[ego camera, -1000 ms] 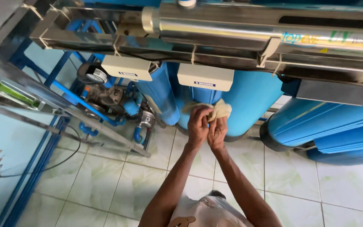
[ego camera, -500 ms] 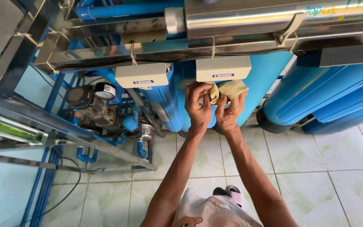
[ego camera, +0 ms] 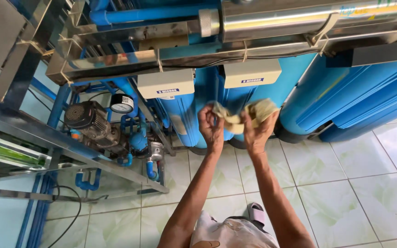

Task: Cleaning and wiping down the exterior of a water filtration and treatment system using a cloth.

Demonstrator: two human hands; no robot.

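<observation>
Nearest the camera: a light shirt (ego camera: 233, 234) and a sandalled foot (ego camera: 257, 213) on the pale tiled floor (ego camera: 345, 183). Both forearms reach up and away from the body, side by side, wrists close together. Left hand (ego camera: 211, 127): fingers curled shut, pinching the left end of a yellowish cloth (ego camera: 242, 115), back of the hand toward the camera. Right hand (ego camera: 257, 133): fingers closed around the right end of the same cloth, which bunches above the fingertips. The cloth hangs slack between the two hands, sagging in the gap. Just beyond the hands stand blue cylinder housings (ego camera: 184, 117), with two cream boxes (ego camera: 166, 83) mounted above. Far left: a motor pump (ego camera: 90, 121) with a round gauge (ego camera: 122, 104) and blue pipes. Far right: large blue tanks (ego camera: 345, 101). Farthest, across the top: a steel tube (ego camera: 299, 16) on a metal frame.
</observation>
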